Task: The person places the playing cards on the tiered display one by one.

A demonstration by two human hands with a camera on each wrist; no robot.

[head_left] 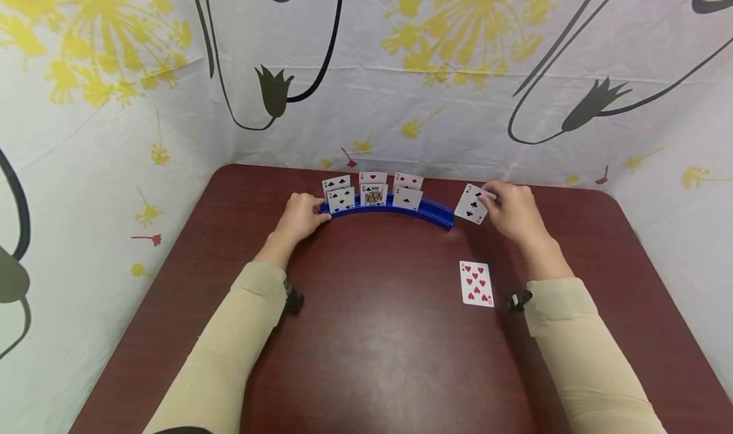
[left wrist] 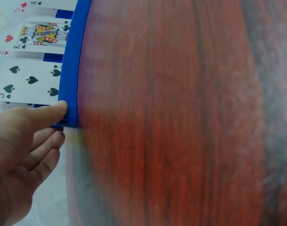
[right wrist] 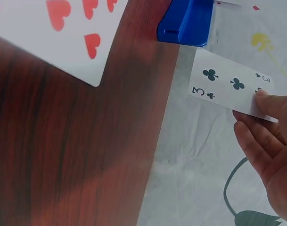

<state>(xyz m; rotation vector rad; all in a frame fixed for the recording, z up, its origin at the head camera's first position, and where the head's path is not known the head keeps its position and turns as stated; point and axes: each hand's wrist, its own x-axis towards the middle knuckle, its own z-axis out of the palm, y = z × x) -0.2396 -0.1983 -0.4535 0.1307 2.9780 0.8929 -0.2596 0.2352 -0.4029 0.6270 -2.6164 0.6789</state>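
My left hand (head_left: 299, 216) grips the left end of a curved blue card holder (head_left: 435, 214), its thumb on the front edge. Upright in the front groove stand the five of spades (left wrist: 32, 80), the king of clubs (left wrist: 43, 36) and an ace (head_left: 407, 199). Behind them rise a black-suited card (head_left: 336, 182), the two of hearts (head_left: 373, 177) and the five of diamonds (head_left: 408, 180). Between thumb and fingers, my right hand (head_left: 514, 212) pinches the three of clubs (right wrist: 223, 81), tilted and face visible, just beside the holder's right end.
The eight of hearts (head_left: 476, 284) lies face up on the dark wooden table (head_left: 366, 332), nearer to me than the holder's right end. A patterned white cloth (head_left: 355, 103) hangs behind the table's far edge and along both sides.
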